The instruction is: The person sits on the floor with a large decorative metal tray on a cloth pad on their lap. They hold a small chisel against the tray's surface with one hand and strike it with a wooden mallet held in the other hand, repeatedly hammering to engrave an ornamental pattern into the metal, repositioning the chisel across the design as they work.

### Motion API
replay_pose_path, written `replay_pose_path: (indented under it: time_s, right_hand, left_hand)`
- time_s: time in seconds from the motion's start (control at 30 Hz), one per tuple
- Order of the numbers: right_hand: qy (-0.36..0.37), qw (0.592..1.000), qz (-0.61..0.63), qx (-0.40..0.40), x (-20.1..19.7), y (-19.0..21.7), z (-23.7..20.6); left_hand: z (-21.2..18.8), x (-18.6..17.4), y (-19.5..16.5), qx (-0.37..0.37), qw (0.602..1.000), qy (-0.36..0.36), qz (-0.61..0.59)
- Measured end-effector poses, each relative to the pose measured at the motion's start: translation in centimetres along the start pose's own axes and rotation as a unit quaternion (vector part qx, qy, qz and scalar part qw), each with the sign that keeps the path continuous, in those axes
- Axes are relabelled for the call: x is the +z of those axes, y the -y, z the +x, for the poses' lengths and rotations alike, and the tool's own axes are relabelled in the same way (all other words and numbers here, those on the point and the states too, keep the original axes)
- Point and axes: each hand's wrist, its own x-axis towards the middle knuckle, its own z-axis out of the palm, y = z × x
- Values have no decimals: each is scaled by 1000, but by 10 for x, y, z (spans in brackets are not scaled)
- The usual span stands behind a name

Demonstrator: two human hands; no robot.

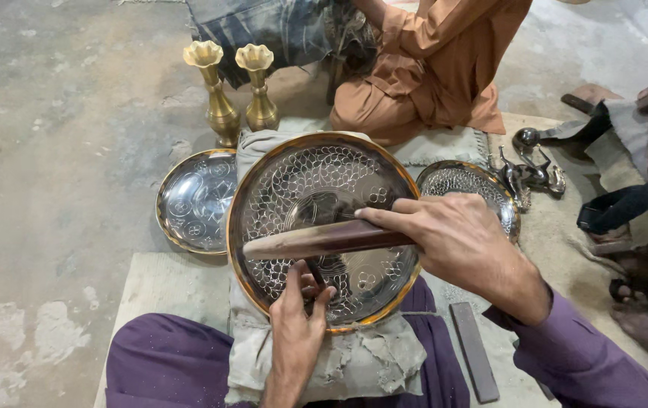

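Head view: round engraved metal plate [324, 227] on cloth; right hand [452, 234] grips a wooden mallet [316, 240], left hand [297, 317] pinches a chisel [315, 273] on it.

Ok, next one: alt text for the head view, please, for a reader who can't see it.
A person's left hand holds a thin tool against a large engraved metal plate on a cloth pad, while the right hand holds a long brown bar across it. Two more engraved plates, two brass vases and a seated co-worker lie beyond.

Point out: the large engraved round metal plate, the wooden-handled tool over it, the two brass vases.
Large engraved round metal plate [294, 170], head view, upper engraved face.
Wooden-handled tool [316, 240], head view, mid handle.
Two brass vases [222, 113], head view, left vase's body.
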Motion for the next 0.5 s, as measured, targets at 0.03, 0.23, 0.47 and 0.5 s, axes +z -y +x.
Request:
replay_pose_path:
  time_s: [0.03, 0.23, 0.47, 0.5]
  right_hand:
    - [-46, 998, 45, -5, 0, 1, 0]
    - [-60, 996, 67, -3, 8, -2, -1]
    - [-42, 995, 88, 33, 23, -10, -8]
    - [9, 998, 39, 48, 25, -12, -10]
  left_hand:
    - [0, 0, 0, -15, 1000, 9, -7]
    - [6, -2, 1, 15, 999, 19, -21]
    - [9, -5, 3, 11, 999, 43, -11]
    - [11, -6, 4, 6, 999, 49, -3]
